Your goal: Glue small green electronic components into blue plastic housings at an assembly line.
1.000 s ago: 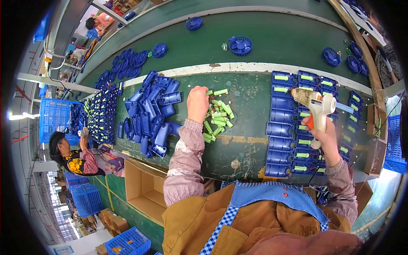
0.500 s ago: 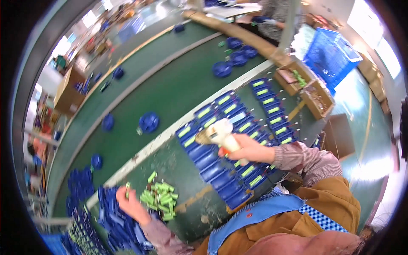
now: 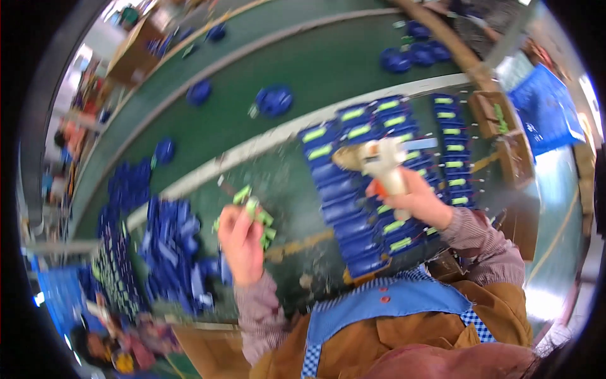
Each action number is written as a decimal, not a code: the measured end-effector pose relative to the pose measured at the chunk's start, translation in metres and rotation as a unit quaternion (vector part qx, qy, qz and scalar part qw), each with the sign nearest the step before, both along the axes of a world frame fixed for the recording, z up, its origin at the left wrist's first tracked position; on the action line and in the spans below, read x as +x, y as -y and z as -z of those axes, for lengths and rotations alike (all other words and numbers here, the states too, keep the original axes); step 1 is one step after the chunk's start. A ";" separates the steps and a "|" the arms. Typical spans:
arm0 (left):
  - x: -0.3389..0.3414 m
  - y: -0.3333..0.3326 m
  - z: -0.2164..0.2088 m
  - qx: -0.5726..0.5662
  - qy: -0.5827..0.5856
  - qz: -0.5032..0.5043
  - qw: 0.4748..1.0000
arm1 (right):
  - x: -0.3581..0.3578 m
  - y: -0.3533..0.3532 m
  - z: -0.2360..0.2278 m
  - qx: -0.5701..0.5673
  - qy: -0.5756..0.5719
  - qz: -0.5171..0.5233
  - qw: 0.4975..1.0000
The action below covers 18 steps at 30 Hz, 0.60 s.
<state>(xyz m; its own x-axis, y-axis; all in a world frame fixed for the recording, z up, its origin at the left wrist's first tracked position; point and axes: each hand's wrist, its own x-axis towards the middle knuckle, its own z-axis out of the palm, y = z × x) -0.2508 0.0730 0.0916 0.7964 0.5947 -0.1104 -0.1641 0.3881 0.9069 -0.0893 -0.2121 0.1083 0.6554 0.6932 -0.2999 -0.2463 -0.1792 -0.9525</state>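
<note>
My right hand (image 3: 418, 197) grips a white hot glue gun (image 3: 386, 165) with an orange trigger, its tan-wrapped nozzle pointing left. The gun hovers over rows of blue plastic housings (image 3: 346, 211); many hold a light-green cylindrical cell, while those nearest the left-front are bare inside. My left hand (image 3: 241, 243) is closed, fingertips pinching a green cell (image 3: 252, 205) with a small wire end nearby. Behind and beside that hand lies a pile of loose green cells (image 3: 269, 235), partly hidden by it. Motion blurs the fingers somewhat.
A heap of blue housings (image 3: 170, 246) lies left. Beyond a white rail (image 3: 252, 142) runs a green conveyor (image 3: 328, 69) carrying round blue parts (image 3: 274, 101). Cardboard boxes (image 3: 516, 158) and a blue crate (image 3: 546, 110) stand right. Another person (image 3: 107, 344) shows at lower left.
The view has turned, so the bench appears shifted. My left hand, with the green cell, has moved from beside the blue heap to over the green pile. The right hand still holds the glue gun.
</note>
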 end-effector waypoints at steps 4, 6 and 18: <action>0.009 0.010 0.009 -0.061 0.028 0.034 0.997 | 0.000 -0.002 0.014 0.016 0.003 -0.027 0.999; 0.015 0.014 0.017 -0.076 0.021 0.041 0.996 | -0.002 -0.006 0.017 0.003 0.005 -0.036 0.999; 0.061 0.045 0.062 0.049 -0.062 0.023 0.997 | -0.010 -0.014 0.026 -0.029 0.003 -0.046 0.998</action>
